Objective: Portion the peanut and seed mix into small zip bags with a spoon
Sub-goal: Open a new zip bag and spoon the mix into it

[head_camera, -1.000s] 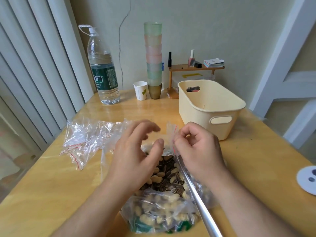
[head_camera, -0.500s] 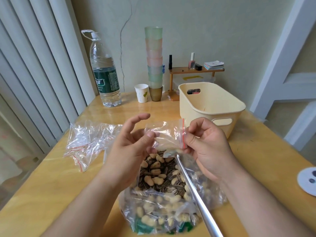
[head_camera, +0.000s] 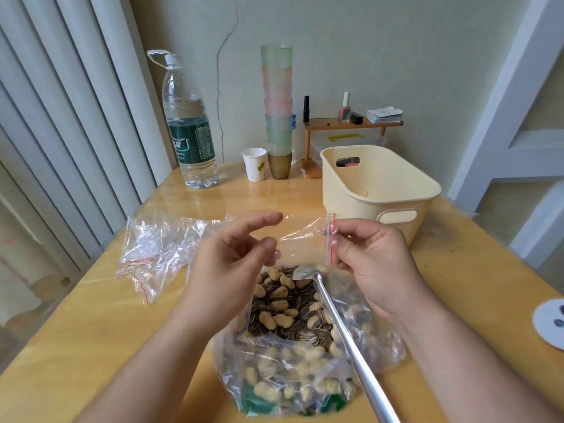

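Note:
A large clear bag of peanuts and striped sunflower seeds (head_camera: 290,312) lies open on the wooden table (head_camera: 91,346) in front of me. A metal spoon (head_camera: 341,331) rests in it, bowl at the far side, handle running toward me. Above the mix I hold a small clear zip bag (head_camera: 300,236) with a red zip line stretched between my hands. My right hand (head_camera: 375,264) pinches its red-lined edge. My left hand (head_camera: 232,264) pinches the opposite edge with thumb and a finger, index finger raised.
A pile of empty small zip bags (head_camera: 158,248) lies to the left. A cream plastic basket (head_camera: 378,190) stands right of centre. At the back are a water bottle (head_camera: 189,129), a paper cup (head_camera: 254,163), stacked tumblers (head_camera: 277,111) and a small shelf (head_camera: 351,123).
My hands have lifted the small zip bag up from over the mix and spread apart, pulling it taut. The spoon and large bag have stayed put.

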The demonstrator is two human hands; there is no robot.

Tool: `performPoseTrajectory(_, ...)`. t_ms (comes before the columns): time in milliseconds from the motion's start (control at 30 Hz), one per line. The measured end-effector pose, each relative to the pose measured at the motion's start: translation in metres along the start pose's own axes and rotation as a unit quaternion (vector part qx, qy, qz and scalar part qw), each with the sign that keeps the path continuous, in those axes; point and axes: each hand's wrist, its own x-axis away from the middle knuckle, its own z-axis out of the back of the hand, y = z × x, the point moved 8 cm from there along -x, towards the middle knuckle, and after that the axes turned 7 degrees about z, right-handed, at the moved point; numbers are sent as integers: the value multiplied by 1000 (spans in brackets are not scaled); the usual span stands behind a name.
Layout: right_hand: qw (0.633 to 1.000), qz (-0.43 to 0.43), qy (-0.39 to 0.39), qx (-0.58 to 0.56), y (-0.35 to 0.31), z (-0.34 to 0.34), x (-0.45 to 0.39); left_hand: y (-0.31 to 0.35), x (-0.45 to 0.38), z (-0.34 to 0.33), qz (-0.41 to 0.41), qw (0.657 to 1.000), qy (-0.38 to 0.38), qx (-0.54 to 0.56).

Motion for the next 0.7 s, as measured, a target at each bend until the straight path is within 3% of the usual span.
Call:
performPoseTrajectory(100, 1000, 5, 5, 21, 1, 1, 0, 3, 0, 2, -32, 998, 7, -45)
performPoseTrajectory(200, 999, -32, 5, -6, 10, 1, -1, 18, 6, -1, -136, 977, 24, -165)
performPoseTrajectory(300, 998, -56, -26, -20, 15, -9, 3, 30, 15, -15, -255, 911, 0, -325)
performPoseTrajectory(400, 996, -55, -73, 7, 14, -26, 11, 20, 17, -33, -270, 862, -25, -429)
performPoseTrajectory(600, 995, -61, -82, 3, 15, -28, 14, 13, 13, -28, -224, 906, -6, -359)
performPoseTrajectory(700, 994, -48, -95, 32, 13, -30, 15, 12, 13, -30, -222, 910, -15, -349)
